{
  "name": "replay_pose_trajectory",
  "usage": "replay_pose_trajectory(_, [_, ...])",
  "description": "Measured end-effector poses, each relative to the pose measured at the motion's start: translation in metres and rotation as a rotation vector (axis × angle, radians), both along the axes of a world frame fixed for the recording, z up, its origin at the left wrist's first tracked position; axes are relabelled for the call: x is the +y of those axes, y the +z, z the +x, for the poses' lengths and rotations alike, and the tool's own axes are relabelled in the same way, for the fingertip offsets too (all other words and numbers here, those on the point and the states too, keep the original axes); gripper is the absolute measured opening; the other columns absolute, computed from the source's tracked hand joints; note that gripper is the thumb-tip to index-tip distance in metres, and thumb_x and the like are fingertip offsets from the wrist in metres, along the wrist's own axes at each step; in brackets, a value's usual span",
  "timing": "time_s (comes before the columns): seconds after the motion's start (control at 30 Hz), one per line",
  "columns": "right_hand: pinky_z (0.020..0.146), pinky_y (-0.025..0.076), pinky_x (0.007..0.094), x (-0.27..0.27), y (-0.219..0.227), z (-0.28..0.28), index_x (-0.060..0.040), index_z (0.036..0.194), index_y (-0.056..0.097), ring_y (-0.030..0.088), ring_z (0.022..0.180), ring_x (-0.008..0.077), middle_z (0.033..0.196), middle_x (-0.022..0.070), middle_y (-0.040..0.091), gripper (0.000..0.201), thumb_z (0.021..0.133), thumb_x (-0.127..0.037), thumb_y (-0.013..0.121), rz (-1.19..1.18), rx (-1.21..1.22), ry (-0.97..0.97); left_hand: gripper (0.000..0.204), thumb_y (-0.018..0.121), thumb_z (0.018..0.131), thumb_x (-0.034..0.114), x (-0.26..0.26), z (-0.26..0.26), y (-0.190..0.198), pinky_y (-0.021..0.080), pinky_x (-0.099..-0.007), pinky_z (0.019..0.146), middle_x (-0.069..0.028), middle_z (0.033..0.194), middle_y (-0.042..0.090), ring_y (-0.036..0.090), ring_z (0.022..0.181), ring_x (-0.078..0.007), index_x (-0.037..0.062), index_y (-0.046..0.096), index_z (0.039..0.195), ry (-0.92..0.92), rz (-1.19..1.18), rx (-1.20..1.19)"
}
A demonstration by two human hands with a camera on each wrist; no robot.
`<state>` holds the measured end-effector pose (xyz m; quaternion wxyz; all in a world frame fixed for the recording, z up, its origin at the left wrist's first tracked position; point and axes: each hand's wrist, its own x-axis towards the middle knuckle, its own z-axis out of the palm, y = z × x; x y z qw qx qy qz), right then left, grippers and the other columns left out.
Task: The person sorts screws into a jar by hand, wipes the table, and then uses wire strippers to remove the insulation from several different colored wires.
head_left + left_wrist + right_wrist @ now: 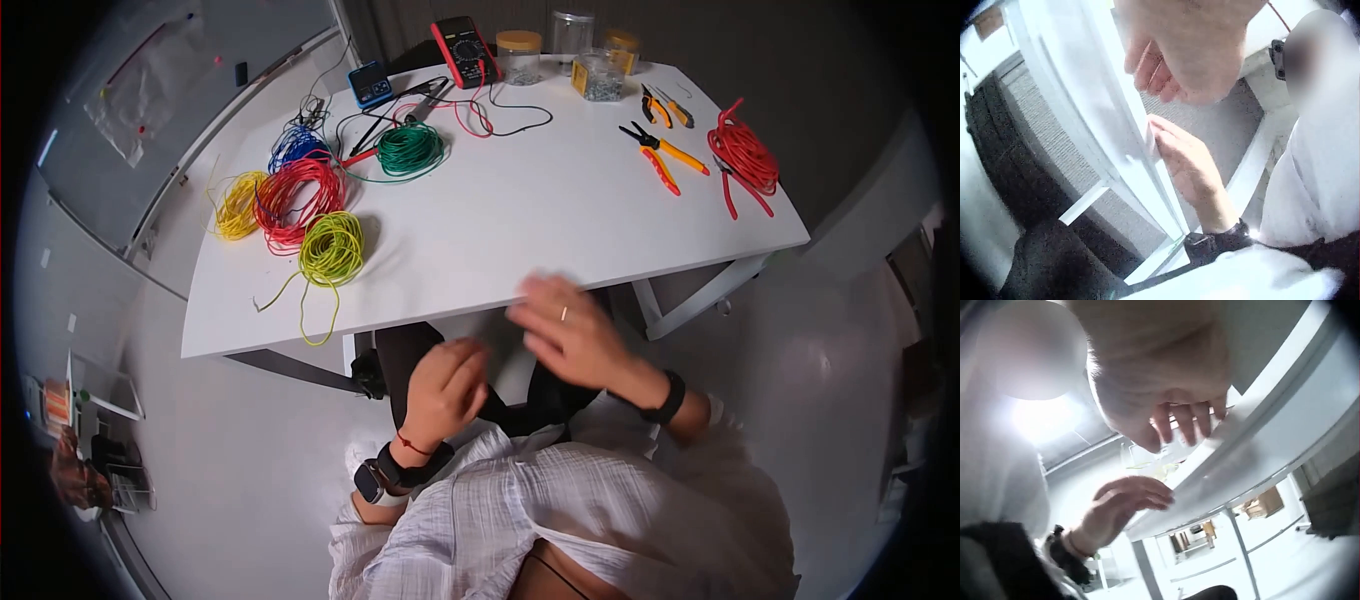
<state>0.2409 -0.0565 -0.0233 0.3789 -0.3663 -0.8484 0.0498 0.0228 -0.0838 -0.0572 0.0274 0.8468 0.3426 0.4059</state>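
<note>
Both hands are bare and hold nothing, in front of the white table's near edge. My left hand (447, 390), fingers loosely bent, hovers above the lap. To its right and a little higher, my right hand (570, 335) is blurred, its fingers relaxed and their tips overlapping the table edge in the head view. The nearest thing on the table (480, 230) is a yellow-green wire coil (332, 248), left of the hands, with a loose end over the edge. Behind it lie a red wire coil (270, 215), a yellow coil (238, 207), a blue coil (298, 148) and a green coil (410, 150).
A red multimeter (465, 52) with leads and a small blue device (370, 85) stand at the back. Nearby are clear jars (519, 60) of small metal parts. On the right lie orange-handled pliers (665, 160), red-handled cutters (740, 190) and another red coil (743, 150).
</note>
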Motion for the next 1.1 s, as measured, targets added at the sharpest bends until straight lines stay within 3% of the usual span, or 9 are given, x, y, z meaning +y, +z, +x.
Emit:
replay_pose_trajectory(0.37, [0.066, 0.052, 0.0275, -0.013, -0.077, 0.036, -0.0083, 0.119, 0.052, 0.066, 0.076, 0.0220, 0.099, 0.0136, 0.063, 0.042, 0.081, 0.006, 0.042, -0.622, 0.332, 0.074, 0.031, 0.046, 0.091, 0.022, 0.010, -0.021, -0.059, 0.037, -0.0384, 0.095, -0.0169, 0.118, 0.051, 0.048, 0.111, -0.0308, 0.0023, 0.052, 0.114, 0.037, -0.718, -0.206])
replay_pose_trajectory(0.5, [0.093, 0.041, 0.0343, -0.027, -0.110, 0.041, -0.0085, 0.119, 0.053, 0.051, 0.112, 0.0219, 0.125, 0.0091, 0.051, 0.031, 0.089, -0.015, 0.048, -0.693, -0.015, 0.504, 0.032, 0.049, 0.088, 0.033, 0.008, -0.067, -0.172, 0.017, -0.0554, 0.103, -0.0073, 0.114, 0.056, 0.051, 0.110, -0.0230, 0.0153, 0.057, 0.113, -0.419, -0.376, 0.489])
replay_pose_trajectory(0.57, [0.101, 0.027, 0.0467, 0.006, -0.192, 0.074, -0.0133, 0.110, 0.059, 0.041, 0.119, 0.0222, 0.122, 0.0077, 0.052, 0.038, 0.087, -0.041, 0.047, -0.162, -0.707, 0.685, 0.031, 0.051, 0.086, 0.040, 0.046, -0.049, -0.095, 0.038, -0.0443, 0.094, -0.0111, 0.099, 0.062, 0.058, 0.095, -0.0221, 0.0139, 0.062, 0.100, -0.146, -0.509, 0.913])
replay_pose_trajectory(0.7, [0.080, 0.045, 0.0424, 0.089, -0.133, 0.081, -0.0064, 0.094, 0.060, 0.054, 0.100, 0.0278, 0.102, 0.0093, 0.058, 0.029, 0.080, -0.031, 0.056, -0.761, -0.451, -0.300, 0.035, 0.064, 0.076, 0.041, 0.052, -0.039, -0.114, 0.043, -0.0346, 0.065, -0.0075, 0.074, 0.055, 0.056, 0.068, -0.0224, 0.0099, 0.061, 0.092, -0.423, -0.828, 0.329])
replay_pose_trajectory(0.77, [0.090, 0.040, 0.0454, 0.026, -0.136, 0.052, -0.0101, 0.107, 0.059, 0.052, 0.103, 0.0306, 0.116, 0.0104, 0.053, 0.035, 0.083, -0.035, 0.053, -0.293, -0.482, 0.581, 0.037, 0.067, 0.074, 0.041, 0.059, -0.047, -0.125, 0.045, -0.0322, 0.058, -0.0066, 0.068, 0.054, 0.056, 0.061, -0.0225, 0.0090, 0.060, 0.089, -0.467, -0.905, 0.171])
replay_pose_trajectory(0.87, [0.079, 0.045, 0.0450, 0.038, -0.145, 0.057, -0.0137, 0.092, 0.064, 0.052, 0.098, 0.0304, 0.100, 0.0067, 0.059, 0.029, 0.082, -0.038, 0.050, -0.202, -0.701, 0.584, 0.028, 0.058, 0.081, 0.031, 0.115, -0.121, -0.158, 0.046, -0.0332, 0.068, -0.0090, 0.085, 0.060, 0.058, 0.076, -0.0230, 0.0083, 0.060, 0.098, 0.093, -0.315, 0.535])
replay_pose_trajectory(0.93, [0.070, 0.049, 0.0422, 0.108, -0.143, 0.095, -0.0107, 0.095, 0.064, 0.059, 0.088, 0.0288, 0.095, 0.0114, 0.064, 0.029, 0.082, -0.033, 0.051, -0.646, -0.497, -0.344, 0.025, 0.051, 0.086, 0.024, 0.136, -0.139, -0.182, 0.048, -0.0339, 0.075, -0.0107, 0.095, 0.064, 0.060, 0.086, -0.0233, 0.0079, 0.060, 0.103, 0.427, 0.089, 0.722])
replay_pose_trajectory(1.03, [0.063, 0.050, 0.0366, 0.126, -0.152, 0.143, 0.0012, 0.099, 0.060, 0.063, 0.079, 0.0260, 0.082, 0.0163, 0.064, 0.025, 0.089, -0.016, 0.045, -0.118, -0.080, -0.102, 0.024, 0.052, 0.083, 0.021, 0.091, -0.087, -0.094, 0.048, -0.0366, 0.074, -0.0150, 0.092, 0.062, 0.060, 0.086, -0.0292, 0.0059, 0.061, 0.099, 0.450, -0.448, 0.734])
replay_pose_trajectory(1.1, [0.067, 0.052, 0.0360, 0.092, -0.101, 0.119, 0.0020, 0.111, 0.053, 0.063, 0.082, 0.0239, 0.079, 0.0197, 0.062, 0.027, 0.089, -0.010, 0.044, -1.127, -0.034, -0.365, 0.021, 0.052, 0.081, 0.020, 0.063, -0.077, -0.095, 0.048, -0.0408, 0.074, -0.0155, 0.094, 0.060, 0.059, 0.082, -0.0306, 0.0031, 0.060, 0.093, 0.179, -0.238, 0.592])
